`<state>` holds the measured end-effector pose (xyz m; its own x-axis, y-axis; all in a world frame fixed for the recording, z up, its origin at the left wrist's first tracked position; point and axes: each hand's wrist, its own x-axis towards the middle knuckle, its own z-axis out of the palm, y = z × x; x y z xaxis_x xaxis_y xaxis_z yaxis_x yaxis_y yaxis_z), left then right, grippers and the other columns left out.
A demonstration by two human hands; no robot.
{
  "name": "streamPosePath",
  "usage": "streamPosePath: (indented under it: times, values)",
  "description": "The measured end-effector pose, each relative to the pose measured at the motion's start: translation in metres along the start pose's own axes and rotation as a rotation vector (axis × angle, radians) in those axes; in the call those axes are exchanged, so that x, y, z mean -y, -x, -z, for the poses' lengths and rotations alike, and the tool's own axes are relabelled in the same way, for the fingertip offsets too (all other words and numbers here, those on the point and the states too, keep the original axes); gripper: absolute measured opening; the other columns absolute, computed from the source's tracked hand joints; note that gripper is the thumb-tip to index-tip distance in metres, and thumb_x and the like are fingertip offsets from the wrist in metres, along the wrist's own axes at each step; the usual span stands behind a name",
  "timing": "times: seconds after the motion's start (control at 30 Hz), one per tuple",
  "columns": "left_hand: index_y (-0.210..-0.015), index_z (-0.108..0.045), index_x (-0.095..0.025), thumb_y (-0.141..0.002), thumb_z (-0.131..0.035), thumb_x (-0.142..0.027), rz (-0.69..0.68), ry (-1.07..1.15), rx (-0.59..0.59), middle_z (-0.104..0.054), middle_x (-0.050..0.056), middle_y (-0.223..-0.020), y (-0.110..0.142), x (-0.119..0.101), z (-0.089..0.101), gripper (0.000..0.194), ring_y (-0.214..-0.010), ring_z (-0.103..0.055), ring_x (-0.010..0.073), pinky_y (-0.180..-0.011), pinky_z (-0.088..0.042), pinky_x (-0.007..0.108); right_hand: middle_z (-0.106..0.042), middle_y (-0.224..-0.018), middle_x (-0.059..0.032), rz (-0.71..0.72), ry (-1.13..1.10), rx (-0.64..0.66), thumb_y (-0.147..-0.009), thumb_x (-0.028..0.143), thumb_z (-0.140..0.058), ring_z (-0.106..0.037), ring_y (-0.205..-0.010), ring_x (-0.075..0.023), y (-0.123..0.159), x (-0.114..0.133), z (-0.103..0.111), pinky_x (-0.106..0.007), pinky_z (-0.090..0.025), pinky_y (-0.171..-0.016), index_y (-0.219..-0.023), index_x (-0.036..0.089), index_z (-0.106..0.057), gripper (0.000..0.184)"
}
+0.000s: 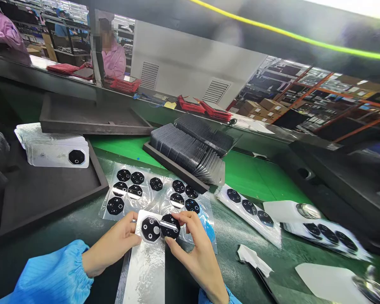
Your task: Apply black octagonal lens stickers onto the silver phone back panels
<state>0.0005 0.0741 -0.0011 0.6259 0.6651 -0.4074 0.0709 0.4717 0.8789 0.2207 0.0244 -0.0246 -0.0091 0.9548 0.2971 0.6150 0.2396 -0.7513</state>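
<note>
My left hand point(114, 244) grips the upper left edge of a silver phone back panel point(147, 272), thumb and fingers closed. Near the panel's top is a black camera area point(150, 229) with several round openings. Between the thumb and fingers of my right hand point(199, 251) is a black camera lens cover point(170, 226), held right beside the panel's upper right edge; whether they touch I cannot tell. Beyond both hands, several similar black covers point(115, 206) lie on clear plastic film point(105, 211). A blue glove-like piece point(209, 228) lies partly behind my right hand.
At left, a dark tray point(50, 202) holds overlapping silver panels point(58, 152). A rack of dark upright panels point(186, 147) stands at the back. Bagged covers point(248, 213), a tool wrapped in white tissue point(256, 264) and metal-topped dispensers point(369, 287) lie right. Other people sit across the line.
</note>
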Motion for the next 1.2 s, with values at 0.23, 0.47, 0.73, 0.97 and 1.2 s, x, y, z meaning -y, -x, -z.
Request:
streamPosePath:
  times: [0.23, 0.47, 0.73, 0.97, 1.2]
  values:
    - [-0.114, -0.048, -0.020, -0.081, -0.053, -0.016, -0.002, 0.006, 0.001, -0.069, 0.004, -0.107, 0.0006, -0.0013, -0.0011, 0.034, -0.100, -0.062, 0.0220, -0.089, -0.041, 0.036, -0.056, -0.108, -0.0053, 0.002, 0.011, 0.001, -0.084, 0.023, -0.064, -0.056, -0.094, -0.0219, 0.0006, -0.0008, 0.0007, -0.034, -0.050, -0.076, -0.119, 0.026, -0.056, 0.036]
    - [-0.114, -0.048, -0.019, -0.079, -0.052, -0.015, 0.010, -0.006, -0.013, -0.069, 0.004, -0.105, 0.0006, -0.0046, -0.0027, 0.035, -0.097, -0.063, 0.0214, -0.086, -0.041, 0.035, -0.055, -0.107, -0.0047, 0.000, 0.013, 0.001, -0.084, 0.022, -0.064, -0.056, -0.094, -0.0215, 0.0001, -0.0021, -0.0009, -0.034, -0.049, -0.076, -0.118, 0.027, -0.055, 0.036]
    - [-0.114, -0.049, -0.020, -0.080, -0.052, -0.015, 0.009, -0.012, -0.014, -0.069, 0.003, -0.105, 0.0011, -0.0037, -0.0017, 0.034, -0.097, -0.063, 0.0212, -0.087, -0.041, 0.035, -0.055, -0.108, -0.0051, -0.002, 0.017, 0.007, -0.084, 0.021, -0.064, -0.056, -0.095, -0.0218, -0.0001, -0.0016, -0.0006, -0.034, -0.049, -0.078, -0.118, 0.027, -0.055, 0.036]
    - [-0.116, -0.048, -0.020, -0.080, -0.051, -0.013, -0.003, -0.006, -0.011, -0.069, 0.004, -0.105, 0.0006, -0.0007, -0.0004, 0.036, -0.098, -0.062, 0.0215, -0.089, -0.041, 0.037, -0.056, -0.108, -0.0050, -0.009, 0.025, -0.002, -0.083, 0.023, -0.064, -0.056, -0.090, -0.0215, 0.0004, -0.0010, -0.0003, -0.034, -0.050, -0.076, -0.118, 0.027, -0.056, 0.036]
    - [-0.116, -0.049, -0.020, -0.080, -0.052, -0.013, 0.002, 0.010, -0.008, -0.069, 0.003, -0.105, 0.0008, 0.0002, 0.0002, 0.036, -0.098, -0.063, 0.0215, -0.089, -0.042, 0.036, -0.056, -0.107, -0.0049, -0.007, 0.025, -0.007, -0.083, 0.022, -0.065, -0.056, -0.090, -0.0213, -0.0001, -0.0001, 0.0001, -0.034, -0.051, -0.075, -0.117, 0.027, -0.057, 0.036]
